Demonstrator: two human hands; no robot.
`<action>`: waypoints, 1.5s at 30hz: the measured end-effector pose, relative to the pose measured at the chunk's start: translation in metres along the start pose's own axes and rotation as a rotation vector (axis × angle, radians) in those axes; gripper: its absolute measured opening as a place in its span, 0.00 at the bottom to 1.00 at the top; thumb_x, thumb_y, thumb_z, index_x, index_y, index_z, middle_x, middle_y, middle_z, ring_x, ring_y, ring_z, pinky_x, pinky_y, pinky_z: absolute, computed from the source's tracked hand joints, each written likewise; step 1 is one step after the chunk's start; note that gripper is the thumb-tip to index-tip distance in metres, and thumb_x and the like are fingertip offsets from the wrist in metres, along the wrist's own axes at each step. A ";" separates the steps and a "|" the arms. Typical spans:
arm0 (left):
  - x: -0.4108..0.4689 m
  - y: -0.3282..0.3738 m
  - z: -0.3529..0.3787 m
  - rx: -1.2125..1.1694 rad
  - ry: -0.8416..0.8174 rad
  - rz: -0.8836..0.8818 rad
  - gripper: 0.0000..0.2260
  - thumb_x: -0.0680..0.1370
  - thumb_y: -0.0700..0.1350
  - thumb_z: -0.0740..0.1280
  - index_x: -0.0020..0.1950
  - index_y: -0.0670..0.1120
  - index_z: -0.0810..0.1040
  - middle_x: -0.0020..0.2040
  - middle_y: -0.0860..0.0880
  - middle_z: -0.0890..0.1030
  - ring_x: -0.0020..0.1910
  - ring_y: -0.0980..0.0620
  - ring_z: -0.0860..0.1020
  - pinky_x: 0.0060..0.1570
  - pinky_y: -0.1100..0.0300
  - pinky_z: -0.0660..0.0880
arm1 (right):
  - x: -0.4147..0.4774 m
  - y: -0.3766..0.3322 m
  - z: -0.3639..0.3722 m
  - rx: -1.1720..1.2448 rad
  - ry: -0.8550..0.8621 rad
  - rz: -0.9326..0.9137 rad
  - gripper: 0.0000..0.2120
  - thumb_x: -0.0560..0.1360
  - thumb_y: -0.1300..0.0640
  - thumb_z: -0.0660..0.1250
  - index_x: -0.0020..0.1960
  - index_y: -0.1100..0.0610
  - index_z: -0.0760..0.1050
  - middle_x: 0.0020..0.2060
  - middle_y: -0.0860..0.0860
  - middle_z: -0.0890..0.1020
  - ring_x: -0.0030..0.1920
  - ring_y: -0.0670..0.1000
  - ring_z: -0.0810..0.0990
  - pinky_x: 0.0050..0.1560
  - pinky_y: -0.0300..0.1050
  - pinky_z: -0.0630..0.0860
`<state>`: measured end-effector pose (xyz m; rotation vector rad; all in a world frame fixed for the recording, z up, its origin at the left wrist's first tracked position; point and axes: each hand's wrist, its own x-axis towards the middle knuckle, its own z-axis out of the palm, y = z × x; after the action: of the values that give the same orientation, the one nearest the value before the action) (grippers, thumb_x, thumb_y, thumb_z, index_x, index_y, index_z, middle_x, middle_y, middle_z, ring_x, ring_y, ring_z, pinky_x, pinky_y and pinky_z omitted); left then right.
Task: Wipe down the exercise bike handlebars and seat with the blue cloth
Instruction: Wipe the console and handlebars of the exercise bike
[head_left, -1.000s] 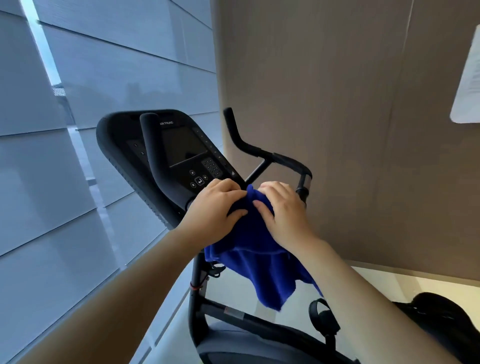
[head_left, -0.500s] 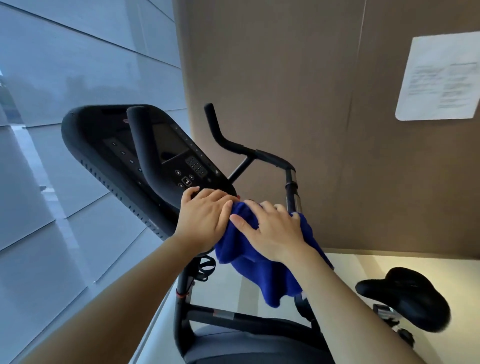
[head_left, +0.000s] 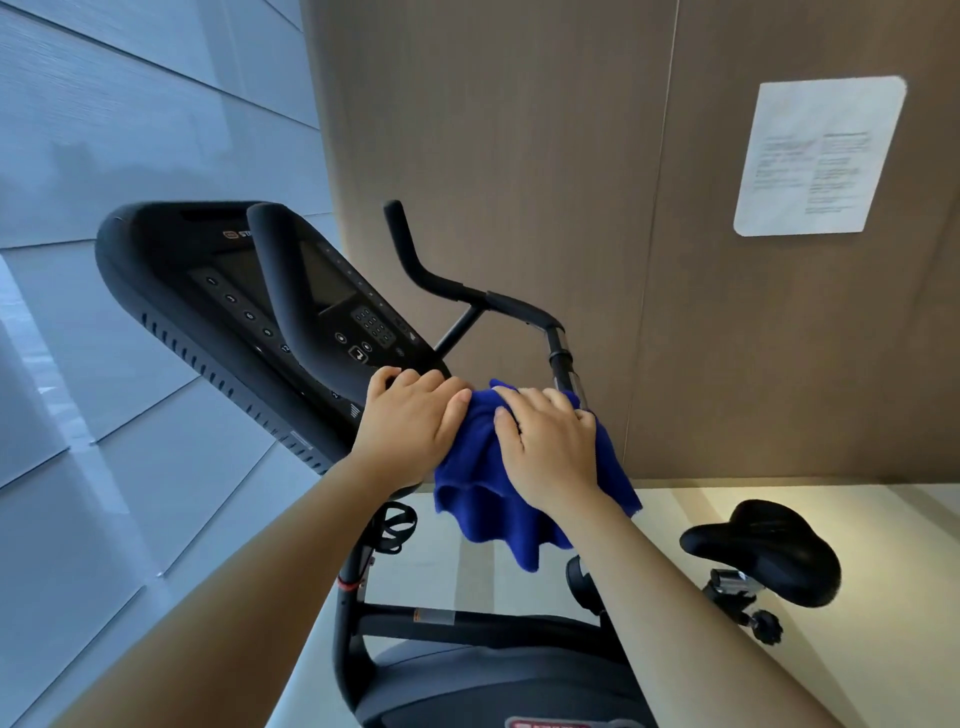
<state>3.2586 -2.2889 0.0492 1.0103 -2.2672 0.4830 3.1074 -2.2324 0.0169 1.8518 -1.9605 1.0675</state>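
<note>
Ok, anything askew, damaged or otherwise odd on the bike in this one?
Nothing stands out. The blue cloth hangs over the handlebars under the right hand, with the left hand beside it; console and seat look intact, and nothing is spilled on the floor.

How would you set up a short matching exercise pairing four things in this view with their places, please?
Things: 1 blue cloth; 2 seat; 3 paper sheet; 4 console.
Places: A on the brown wall, upper right; B under the right hand; C lower right, untouched; D left, before the pale panels.
Pairs: 1-B, 2-C, 3-A, 4-D.
</note>
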 end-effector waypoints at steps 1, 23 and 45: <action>-0.001 0.000 0.001 -0.006 0.007 -0.003 0.27 0.77 0.55 0.37 0.57 0.55 0.75 0.45 0.54 0.77 0.45 0.51 0.72 0.60 0.53 0.55 | -0.004 -0.001 0.000 0.004 0.038 -0.011 0.20 0.79 0.47 0.48 0.64 0.49 0.70 0.59 0.47 0.78 0.60 0.52 0.72 0.58 0.56 0.65; -0.019 0.040 0.008 -0.124 -0.018 -0.243 0.18 0.79 0.54 0.46 0.57 0.54 0.73 0.59 0.53 0.74 0.66 0.52 0.65 0.71 0.43 0.46 | -0.005 0.017 -0.002 0.123 0.177 -0.168 0.14 0.77 0.51 0.50 0.44 0.56 0.72 0.39 0.52 0.78 0.39 0.50 0.74 0.40 0.47 0.72; -0.012 0.162 0.014 0.110 -0.255 -0.429 0.25 0.81 0.56 0.50 0.76 0.49 0.53 0.76 0.50 0.57 0.76 0.47 0.50 0.73 0.47 0.46 | 0.013 0.133 -0.043 0.476 -0.549 -0.566 0.32 0.79 0.49 0.57 0.76 0.47 0.42 0.76 0.46 0.52 0.75 0.47 0.50 0.71 0.49 0.56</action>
<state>3.1368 -2.1859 0.0175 1.6458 -2.1624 0.3080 2.9669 -2.2238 0.0105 2.9739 -1.2772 0.9534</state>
